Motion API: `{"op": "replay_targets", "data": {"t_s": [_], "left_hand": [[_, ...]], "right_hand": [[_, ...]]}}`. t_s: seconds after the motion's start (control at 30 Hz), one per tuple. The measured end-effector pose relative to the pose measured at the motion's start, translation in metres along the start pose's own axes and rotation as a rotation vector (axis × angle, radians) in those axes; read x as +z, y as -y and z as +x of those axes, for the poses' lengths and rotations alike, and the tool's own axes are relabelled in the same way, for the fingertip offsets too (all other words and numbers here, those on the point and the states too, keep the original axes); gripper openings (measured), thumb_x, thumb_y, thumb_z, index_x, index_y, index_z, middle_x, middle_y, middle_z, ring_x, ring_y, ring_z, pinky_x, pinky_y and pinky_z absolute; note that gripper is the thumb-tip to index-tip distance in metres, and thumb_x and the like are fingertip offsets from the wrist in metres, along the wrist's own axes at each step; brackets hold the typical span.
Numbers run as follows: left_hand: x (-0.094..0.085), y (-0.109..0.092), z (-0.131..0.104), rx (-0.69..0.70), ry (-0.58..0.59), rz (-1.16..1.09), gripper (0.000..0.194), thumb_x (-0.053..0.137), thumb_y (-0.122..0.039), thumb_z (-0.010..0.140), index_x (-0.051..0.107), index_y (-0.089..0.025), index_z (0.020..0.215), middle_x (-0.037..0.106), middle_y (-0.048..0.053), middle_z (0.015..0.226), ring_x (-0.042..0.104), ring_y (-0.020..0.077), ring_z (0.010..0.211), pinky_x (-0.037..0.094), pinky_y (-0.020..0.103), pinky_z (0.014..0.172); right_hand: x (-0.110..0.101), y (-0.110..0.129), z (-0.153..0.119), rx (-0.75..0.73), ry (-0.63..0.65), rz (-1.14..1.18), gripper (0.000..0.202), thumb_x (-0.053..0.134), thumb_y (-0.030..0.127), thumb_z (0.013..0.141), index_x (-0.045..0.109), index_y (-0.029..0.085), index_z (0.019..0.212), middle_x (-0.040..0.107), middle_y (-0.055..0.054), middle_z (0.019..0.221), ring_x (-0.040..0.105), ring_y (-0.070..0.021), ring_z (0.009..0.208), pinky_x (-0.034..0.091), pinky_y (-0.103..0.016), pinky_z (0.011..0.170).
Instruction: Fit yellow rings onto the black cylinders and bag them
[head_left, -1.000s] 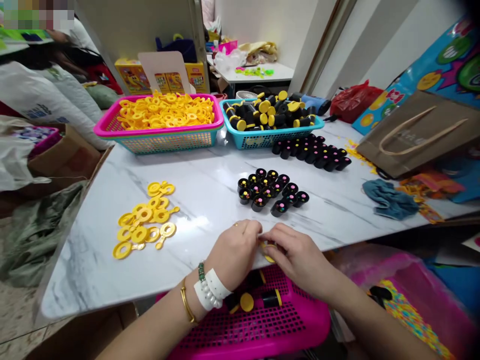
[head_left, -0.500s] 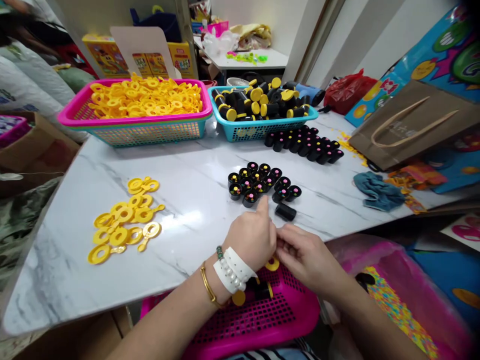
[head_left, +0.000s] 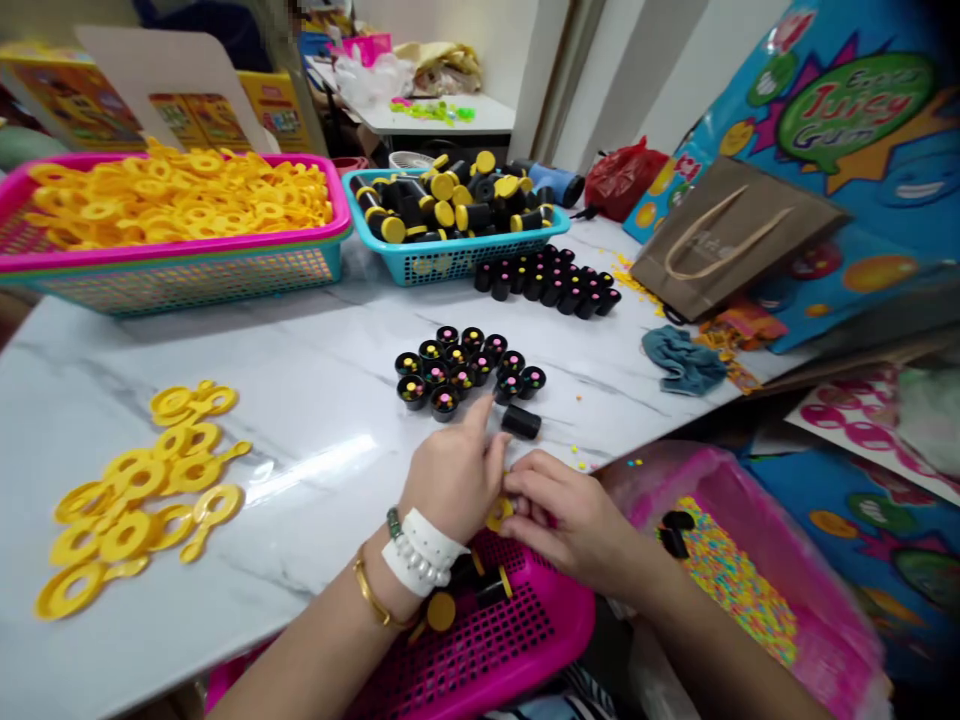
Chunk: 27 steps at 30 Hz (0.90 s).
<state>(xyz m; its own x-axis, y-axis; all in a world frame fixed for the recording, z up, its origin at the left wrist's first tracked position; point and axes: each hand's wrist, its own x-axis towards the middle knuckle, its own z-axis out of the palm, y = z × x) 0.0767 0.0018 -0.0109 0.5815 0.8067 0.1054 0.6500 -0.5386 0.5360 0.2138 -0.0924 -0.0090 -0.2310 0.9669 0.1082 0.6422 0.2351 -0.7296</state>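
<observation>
My left hand point(head_left: 454, 465), with a white band and bracelets at the wrist, has its index finger pointing toward the cluster of black cups point(head_left: 461, 376) filled with coloured bits. Close beside it, my right hand point(head_left: 574, 505) has its fingers bent around a yellow ring piece point(head_left: 498, 514), which both hands touch at the table edge. A black cylinder point(head_left: 521, 422) lies on its side just beyond the fingers. Under my hands is a pink basket point(head_left: 551, 640) with a few yellow-capped black cylinders point(head_left: 493, 588). Loose yellow ring pieces point(head_left: 139, 478) lie at the left.
A pink basket of yellow pieces point(head_left: 341, 205) and a blue basket of capped cylinders point(head_left: 457, 250) stand at the back. More black cups point(head_left: 551, 285) stand near a paper bag point(head_left: 739, 240). A pink-lined bin point(head_left: 832, 610) of coloured bits is at the lower right.
The view has turned to the right, so the table items appear farther left. The yellow ring piece now shows between my hands, and my left thumb stands apart from the index finger.
</observation>
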Motion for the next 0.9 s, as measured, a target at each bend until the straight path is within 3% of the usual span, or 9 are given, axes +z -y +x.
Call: {"op": "replay_targets", "data": {"t_s": [0.1,0.23,0.37,0.5,0.57,0.63,0.77,0.83,0.9], "left_hand": [[-0.001,0.0,-0.002,0.201,-0.092,0.116,0.041,0.049,-0.02,0.093,0.05,-0.014,0.134,0.067,0.008,0.089,0.066,0.0199,0.073,0.054,0.032,0.063],[-0.009,-0.005,-0.001,0.386,-0.131,0.294,0.038,0.051,-0.02,0.092,0.053,-0.016,0.13,0.062,0.006,0.091,0.062,0.018,0.07,0.05,0.028,0.053],[-0.009,-0.008,-0.001,0.399,-0.131,0.341,0.037,0.053,-0.02,0.091,0.054,-0.016,0.128,0.06,0.007,0.096,0.06,0.0186,0.074,0.051,0.028,0.054],[0.0,-0.013,0.003,0.424,-0.069,0.413,0.041,0.054,-0.014,0.088,0.052,-0.013,0.129,0.057,0.012,0.105,0.059,0.0219,0.085,0.053,0.03,0.061],[0.005,-0.016,0.007,0.41,-0.06,0.431,0.04,0.052,-0.012,0.088,0.051,-0.012,0.128,0.056,0.012,0.104,0.058,0.0224,0.086,0.054,0.03,0.061],[0.009,-0.019,0.009,0.366,-0.068,0.419,0.037,0.051,-0.01,0.088,0.052,-0.011,0.124,0.054,0.012,0.101,0.058,0.0214,0.082,0.053,0.03,0.059],[0.005,-0.014,0.002,0.327,-0.112,0.241,0.013,0.052,-0.013,0.088,0.057,-0.01,0.099,0.055,0.012,0.099,0.059,0.023,0.089,0.056,0.033,0.065],[-0.005,-0.006,-0.014,0.228,-0.131,-0.019,0.01,0.053,-0.019,0.09,0.055,-0.013,0.097,0.058,0.01,0.094,0.061,0.02,0.084,0.056,0.032,0.065],[-0.017,0.003,-0.034,0.038,-0.086,-0.373,0.016,0.05,-0.027,0.094,0.051,-0.016,0.105,0.062,0.005,0.083,0.06,0.0134,0.064,0.054,0.027,0.054]], "right_hand": [[0.008,-0.001,-0.001,0.002,0.009,-0.121,0.009,0.061,0.011,0.084,0.061,0.016,0.092,0.054,-0.005,0.092,0.053,-0.0168,0.082,0.047,-0.029,0.073],[0.026,0.009,-0.013,0.023,-0.07,-0.257,0.007,0.059,0.014,0.084,0.064,0.017,0.088,0.056,-0.007,0.093,0.052,-0.021,0.086,0.046,-0.035,0.075],[0.03,0.017,-0.039,0.019,-0.154,0.105,0.007,0.062,0.011,0.08,0.058,0.017,0.078,0.058,-0.006,0.092,0.056,-0.0179,0.087,0.047,-0.031,0.076],[0.011,-0.003,-0.058,0.329,-0.32,0.405,0.006,0.062,0.02,0.086,0.056,0.019,0.084,0.056,0.002,0.072,0.053,-0.0098,0.059,0.043,-0.021,0.054],[-0.003,-0.02,-0.052,0.502,-0.427,0.405,0.019,0.059,0.027,0.089,0.059,0.019,0.107,0.056,0.003,0.075,0.051,-0.0082,0.051,0.039,-0.02,0.045],[-0.015,-0.029,-0.038,0.549,-0.441,0.292,0.038,0.056,0.026,0.089,0.056,0.019,0.126,0.058,0.001,0.081,0.052,-0.0081,0.049,0.041,-0.021,0.045],[-0.021,-0.012,-0.005,0.283,-0.313,0.04,0.038,0.05,0.015,0.087,0.066,0.014,0.121,0.064,-0.005,0.082,0.061,-0.0158,0.073,0.052,-0.03,0.068],[-0.015,0.003,0.001,0.18,-0.259,0.211,0.039,0.05,0.019,0.09,0.063,0.016,0.127,0.064,-0.006,0.087,0.062,-0.0151,0.074,0.053,-0.029,0.066],[-0.008,0.01,-0.001,0.221,-0.218,0.52,0.044,0.054,0.027,0.092,0.056,0.02,0.135,0.062,-0.003,0.084,0.06,-0.0103,0.06,0.051,-0.022,0.052]]}}
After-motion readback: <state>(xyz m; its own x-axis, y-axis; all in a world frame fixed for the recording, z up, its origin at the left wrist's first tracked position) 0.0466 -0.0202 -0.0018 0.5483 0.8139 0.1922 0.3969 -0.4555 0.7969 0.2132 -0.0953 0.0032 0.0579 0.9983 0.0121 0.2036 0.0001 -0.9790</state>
